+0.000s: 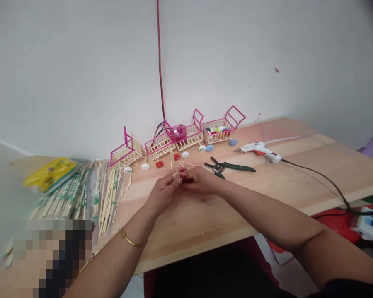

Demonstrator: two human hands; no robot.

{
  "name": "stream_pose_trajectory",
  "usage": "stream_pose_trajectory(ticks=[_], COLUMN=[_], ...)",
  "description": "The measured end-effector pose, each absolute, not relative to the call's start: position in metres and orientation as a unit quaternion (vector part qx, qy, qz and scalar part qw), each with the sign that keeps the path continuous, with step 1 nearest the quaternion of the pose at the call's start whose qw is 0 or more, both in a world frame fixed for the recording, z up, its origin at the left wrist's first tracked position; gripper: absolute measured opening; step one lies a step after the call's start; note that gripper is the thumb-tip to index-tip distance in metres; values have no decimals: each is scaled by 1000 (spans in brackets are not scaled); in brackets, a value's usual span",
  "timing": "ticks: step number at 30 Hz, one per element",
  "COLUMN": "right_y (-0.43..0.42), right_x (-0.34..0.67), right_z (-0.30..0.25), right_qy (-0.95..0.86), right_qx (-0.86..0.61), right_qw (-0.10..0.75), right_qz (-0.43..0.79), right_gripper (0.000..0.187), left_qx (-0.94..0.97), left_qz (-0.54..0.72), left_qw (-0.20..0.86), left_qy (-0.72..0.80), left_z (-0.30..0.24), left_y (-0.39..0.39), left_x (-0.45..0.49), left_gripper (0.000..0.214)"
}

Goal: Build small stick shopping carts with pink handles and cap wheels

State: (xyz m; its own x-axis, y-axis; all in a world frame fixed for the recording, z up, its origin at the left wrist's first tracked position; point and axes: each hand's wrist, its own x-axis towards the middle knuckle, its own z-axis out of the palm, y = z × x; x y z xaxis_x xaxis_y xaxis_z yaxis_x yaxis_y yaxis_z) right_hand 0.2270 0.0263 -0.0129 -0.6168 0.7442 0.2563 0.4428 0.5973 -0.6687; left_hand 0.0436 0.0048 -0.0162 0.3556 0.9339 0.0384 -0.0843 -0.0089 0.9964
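Observation:
In the head view my left hand is closed on a few light wooden sticks, one of which points up above the fingers. My right hand meets it from the right, its fingers curled in against the sticks; what lies between its fingertips is hidden. Just beyond the hands, small cart-like baskets of sticks with magenta rims stand in a row, among them a left basket and a right basket. Bottle caps such as a red cap and a blue cap lie before them.
Green-handled pliers lie right of my hands. Farther right is a white glue gun, its black cord running off the table edge. Bundled wrapped sticks and a yellow packet lie at the left. A wall rises behind.

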Motion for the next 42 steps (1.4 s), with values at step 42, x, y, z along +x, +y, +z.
stream_pose_trajectory(ticks=[42], right_y=[24], right_x=[222], right_z=[-10], right_qy=[-895], right_qx=[-325], right_qw=[207], right_qz=[226], right_gripper=[17], left_qx=[769], left_qz=[447], left_qw=[295], left_qy=[348], left_z=[-5], left_y=[-2], left_x=[45], left_gripper=[16])
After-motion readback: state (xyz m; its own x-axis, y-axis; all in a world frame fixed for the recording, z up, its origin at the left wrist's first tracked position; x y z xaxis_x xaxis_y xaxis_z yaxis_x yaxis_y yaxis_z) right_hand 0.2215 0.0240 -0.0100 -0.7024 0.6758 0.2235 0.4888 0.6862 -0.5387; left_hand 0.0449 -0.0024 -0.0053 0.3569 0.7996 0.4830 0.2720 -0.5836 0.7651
